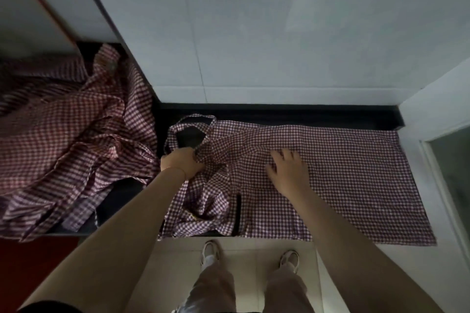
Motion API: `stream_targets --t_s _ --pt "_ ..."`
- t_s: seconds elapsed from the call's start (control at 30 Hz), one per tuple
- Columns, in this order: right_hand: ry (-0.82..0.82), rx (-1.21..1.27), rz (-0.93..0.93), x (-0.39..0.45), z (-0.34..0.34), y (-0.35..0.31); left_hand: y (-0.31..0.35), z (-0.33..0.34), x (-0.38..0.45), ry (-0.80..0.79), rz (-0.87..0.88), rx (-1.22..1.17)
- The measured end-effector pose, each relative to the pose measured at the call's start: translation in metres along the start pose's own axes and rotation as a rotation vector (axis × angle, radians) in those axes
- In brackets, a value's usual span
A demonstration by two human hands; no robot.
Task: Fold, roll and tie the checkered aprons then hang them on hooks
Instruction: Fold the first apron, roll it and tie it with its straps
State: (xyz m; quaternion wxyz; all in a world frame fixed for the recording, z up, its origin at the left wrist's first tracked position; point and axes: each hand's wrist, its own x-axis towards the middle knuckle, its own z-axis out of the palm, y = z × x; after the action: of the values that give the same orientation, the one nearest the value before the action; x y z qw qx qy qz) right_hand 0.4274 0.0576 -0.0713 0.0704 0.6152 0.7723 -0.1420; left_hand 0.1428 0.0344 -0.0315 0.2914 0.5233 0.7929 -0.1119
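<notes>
A red-and-white checkered apron (343,173) lies spread across the dark countertop (279,113), its skirt to the right and its bib and neck loop (188,126) to the left. My left hand (181,161) grips bunched fabric at the bib, just below the neck loop. My right hand (288,169) lies flat on the middle of the apron with fingers spread. The apron's near left part is crumpled, with a strap (237,213) showing dark beside it.
A heap of several more checkered aprons (71,140) fills the counter's left side. A white tiled wall (254,33) rises behind the counter. A white board with an orange edge (30,12) leans at the far left. My feet (211,251) stand on pale floor tiles below.
</notes>
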Motion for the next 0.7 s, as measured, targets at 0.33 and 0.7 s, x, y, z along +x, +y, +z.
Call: stream_targets --t_s 0.33,0.7 --pt "-0.034 0.385 -0.151 0.064 -0.045 -0.110 -0.021 -0.031 0.023 0.231 0.219 -0.464" --pt "-0.274 0.610 0.067 0.101 -0.070 -0.126 -0.009 -0.025 0.063 -0.197 0.216 -0.595"
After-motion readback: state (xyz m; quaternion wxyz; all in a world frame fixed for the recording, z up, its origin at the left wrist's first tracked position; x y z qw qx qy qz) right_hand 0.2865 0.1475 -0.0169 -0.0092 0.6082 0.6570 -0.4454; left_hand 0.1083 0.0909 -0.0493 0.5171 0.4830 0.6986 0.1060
